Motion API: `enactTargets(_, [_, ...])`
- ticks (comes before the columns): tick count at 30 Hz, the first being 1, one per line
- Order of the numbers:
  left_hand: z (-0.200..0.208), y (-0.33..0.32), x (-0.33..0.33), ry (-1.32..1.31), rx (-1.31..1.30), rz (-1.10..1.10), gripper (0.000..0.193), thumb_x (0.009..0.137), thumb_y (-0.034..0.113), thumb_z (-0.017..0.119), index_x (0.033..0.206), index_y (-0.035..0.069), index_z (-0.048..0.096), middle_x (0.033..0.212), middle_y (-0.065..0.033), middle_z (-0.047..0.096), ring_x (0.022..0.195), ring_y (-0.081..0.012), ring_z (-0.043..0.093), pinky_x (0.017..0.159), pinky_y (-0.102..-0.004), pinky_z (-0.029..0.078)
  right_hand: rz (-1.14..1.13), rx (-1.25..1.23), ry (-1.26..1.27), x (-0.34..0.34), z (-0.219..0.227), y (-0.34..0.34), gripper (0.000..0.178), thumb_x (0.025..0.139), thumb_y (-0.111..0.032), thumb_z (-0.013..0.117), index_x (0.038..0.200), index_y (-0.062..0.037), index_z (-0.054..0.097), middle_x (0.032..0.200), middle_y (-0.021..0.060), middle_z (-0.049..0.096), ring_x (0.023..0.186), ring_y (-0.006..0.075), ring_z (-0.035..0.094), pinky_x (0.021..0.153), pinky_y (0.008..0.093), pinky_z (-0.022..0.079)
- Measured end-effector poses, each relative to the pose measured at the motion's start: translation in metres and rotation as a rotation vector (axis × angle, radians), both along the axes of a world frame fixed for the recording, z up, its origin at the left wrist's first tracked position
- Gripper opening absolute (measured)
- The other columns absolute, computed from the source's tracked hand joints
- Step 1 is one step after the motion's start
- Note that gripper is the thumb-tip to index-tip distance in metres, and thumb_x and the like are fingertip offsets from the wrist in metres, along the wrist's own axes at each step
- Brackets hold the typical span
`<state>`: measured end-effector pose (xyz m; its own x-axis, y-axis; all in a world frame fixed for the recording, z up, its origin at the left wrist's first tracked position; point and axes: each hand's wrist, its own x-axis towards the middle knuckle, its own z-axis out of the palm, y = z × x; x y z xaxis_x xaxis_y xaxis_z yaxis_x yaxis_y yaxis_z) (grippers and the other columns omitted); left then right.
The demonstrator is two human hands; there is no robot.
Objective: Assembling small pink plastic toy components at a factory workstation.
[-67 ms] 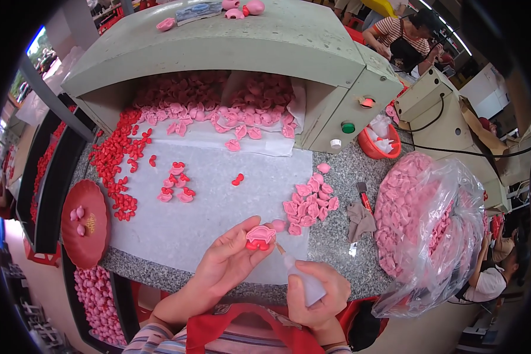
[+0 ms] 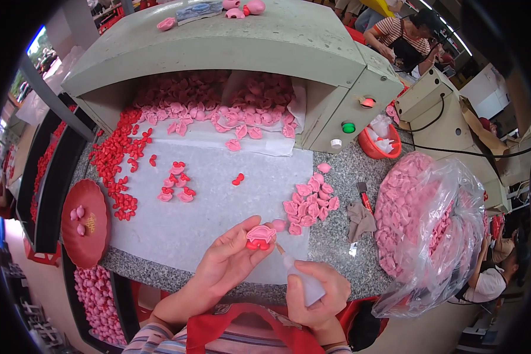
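Note:
Between the thumb and fingers of my left hand (image 2: pixel 221 262) is a small plastic piece (image 2: pixel 261 232), a pink shell-like part with a red two-lobed part along its lower edge. My right hand (image 2: pixel 330 292) wraps round a whitish squeeze bottle (image 2: pixel 307 283), its thin nozzle tip close to the piece's right side; I cannot tell whether it touches. Just beyond the piece lies a pink rounded part (image 2: pixel 278 225). Pink shell parts (image 2: pixel 310 205) are heaped to the right. Farther left sit several joined pink-and-red pieces (image 2: pixel 177 182), and a lone red part (image 2: pixel 238 179) lies mid-sheet.
A pale green metal machine (image 2: pixel 218 50) stands at the back, pink parts filling its opening. Red parts (image 2: pixel 121 165) spread along the left, beside a red oval tray (image 2: pixel 88 248). At right are a brush (image 2: pixel 364 197), a grey cloth (image 2: pixel 360 222), a red basket (image 2: pixel 374 147) and a bulging plastic bag (image 2: pixel 419 224).
Both hands, the plastic piece and the squeeze bottle keep practically the same place. The green button on the machine looks brighter now.

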<state>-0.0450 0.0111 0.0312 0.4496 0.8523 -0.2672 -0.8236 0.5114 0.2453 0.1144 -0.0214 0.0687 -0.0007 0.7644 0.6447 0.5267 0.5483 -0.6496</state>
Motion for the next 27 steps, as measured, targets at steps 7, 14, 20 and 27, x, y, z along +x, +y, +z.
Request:
enactTargets(7, [-0.0032, 0.0013, -0.0008, 0.008, -0.01, -0.001, 0.035, 0.084, 0.016, 0.055, 0.117, 0.006, 0.047, 0.119, -0.0145, 0.047, 0.109, -0.025, 0.049, 0.095, -0.0373, 0.04, 0.035, -0.023, -0.038, -0.0013, 0.0039, -0.0008, 0.028, 0.061, 0.001, 0.065, 0.088, -0.0011, 0.055, 0.074, 0.0065, 0.062, 0.044, 0.0167, 0.053, 0.04, 0.0252, 0.041])
enactTargets(14, [-0.0042, 0.0011, -0.0005, 0.004, -0.009, -0.004, 0.035, 0.085, 0.016, 0.055, 0.117, 0.006, 0.046, 0.119, -0.0142, 0.047, 0.109, -0.0246, 0.049, 0.095, -0.0369, 0.04, 0.022, 0.001, -0.048, -0.0012, 0.0025, -0.0002, 0.028, 0.062, -0.001, 0.065, 0.088, -0.0006, 0.055, 0.074, 0.0069, 0.062, 0.043, 0.0166, 0.052, 0.04, 0.0253, 0.041])
enactTargets(20, [-0.0007, 0.0022, 0.0001, 0.022, -0.027, -0.002, 0.037, 0.085, 0.018, 0.055, 0.118, 0.006, 0.044, 0.118, -0.0141, 0.047, 0.109, -0.0249, 0.049, 0.096, -0.037, 0.039, 0.012, 0.009, -0.042, 0.0017, 0.0026, -0.0042, 0.029, 0.061, -0.002, 0.066, 0.088, -0.0006, 0.055, 0.073, 0.0068, 0.063, 0.043, 0.0164, 0.052, 0.04, 0.0248, 0.041])
enactTargets(27, [0.0014, 0.0009, 0.0013, 0.05, -0.02, -0.005, 0.037, 0.085, 0.02, 0.054, 0.118, 0.006, 0.044, 0.118, -0.0143, 0.047, 0.109, -0.0245, 0.048, 0.096, -0.0371, 0.039, 0.057, -0.004, -0.046, -0.0034, 0.0034, -0.0048, 0.028, 0.06, -0.003, 0.066, 0.086, -0.0017, 0.056, 0.072, 0.0062, 0.062, 0.042, 0.0157, 0.052, 0.04, 0.0237, 0.041])
